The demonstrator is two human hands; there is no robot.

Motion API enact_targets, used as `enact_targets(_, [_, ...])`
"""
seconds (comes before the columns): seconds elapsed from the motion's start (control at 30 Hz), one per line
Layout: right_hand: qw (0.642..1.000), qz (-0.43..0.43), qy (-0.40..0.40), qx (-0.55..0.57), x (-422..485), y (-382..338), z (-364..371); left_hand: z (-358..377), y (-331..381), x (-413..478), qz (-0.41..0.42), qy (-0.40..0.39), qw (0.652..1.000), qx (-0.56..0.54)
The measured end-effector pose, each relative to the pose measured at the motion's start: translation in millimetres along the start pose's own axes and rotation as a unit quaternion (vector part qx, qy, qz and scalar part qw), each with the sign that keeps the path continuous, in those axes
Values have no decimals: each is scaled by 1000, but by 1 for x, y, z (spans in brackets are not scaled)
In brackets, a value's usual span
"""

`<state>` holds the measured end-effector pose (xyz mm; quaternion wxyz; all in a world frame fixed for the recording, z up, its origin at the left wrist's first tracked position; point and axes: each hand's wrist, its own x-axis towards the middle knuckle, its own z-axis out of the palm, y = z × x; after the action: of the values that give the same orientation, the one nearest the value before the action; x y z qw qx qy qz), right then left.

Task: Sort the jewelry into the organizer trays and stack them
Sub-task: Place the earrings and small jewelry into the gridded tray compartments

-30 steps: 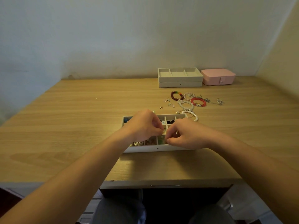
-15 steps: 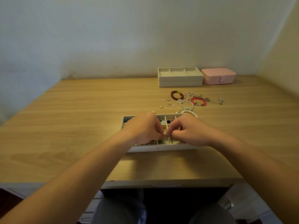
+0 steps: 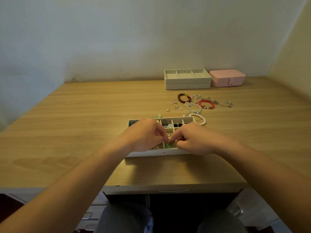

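A white organizer tray [image 3: 159,153] with small compartments lies on the desk in front of me, several compartments holding small jewelry. My left hand [image 3: 143,136] and my right hand [image 3: 193,140] hover over its near middle, fingertips meeting at a small green piece [image 3: 167,145] in a front compartment. Which fingers pinch the piece is unclear. Loose bracelets lie behind the tray: a brown bead one [image 3: 184,98], a red one [image 3: 206,104], white pearl ones [image 3: 198,117]. Two stacked empty trays [image 3: 187,79] stand at the back.
A pink jewelry box [image 3: 227,77] sits beside the stacked trays near the wall. Small earrings and charms [image 3: 175,106] are scattered on the wooden desk [image 3: 75,123]. A wall rises at the right side. My knees show below the desk's front edge.
My right hand has shifted slightly back and right, uncovering the green piece in the front compartment. Both hands stay over the tray with fingertips together.
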<state>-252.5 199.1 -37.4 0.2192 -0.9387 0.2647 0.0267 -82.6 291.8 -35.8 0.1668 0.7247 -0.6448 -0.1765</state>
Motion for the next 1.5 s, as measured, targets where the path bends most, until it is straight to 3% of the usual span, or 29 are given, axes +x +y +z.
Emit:
enact_targets(0.43, [999, -5, 28, 23, -2, 4, 4, 7, 6, -5, 9, -4, 998, 55])
enact_targets(0.57, [1000, -7, 4, 8, 0, 3, 4, 1, 6, -4, 20, 1, 1000, 10])
enact_targets(0.7, [998, -2, 46, 34, -2, 3, 2, -7, 0, -1, -7, 48, 998, -42])
enact_targets(0.9, [1000, -6, 14, 15, 0, 5, 4, 1, 3, 0, 8, 10, 1000, -29])
enact_targets(1.27, [983, 30, 164, 71, 41, 21, -24, -16, -4, 44, -64, 103, 987, -106])
enact_targets(1.37, [972, 53, 200, 110, 69, 30, -34, -19, -15, 74, -90, 140, 983, -74])
enact_targets(1.5, [960, 73, 216, 160, 92, 38, -40, -19, -31, 103, -119, 85, 989, -20])
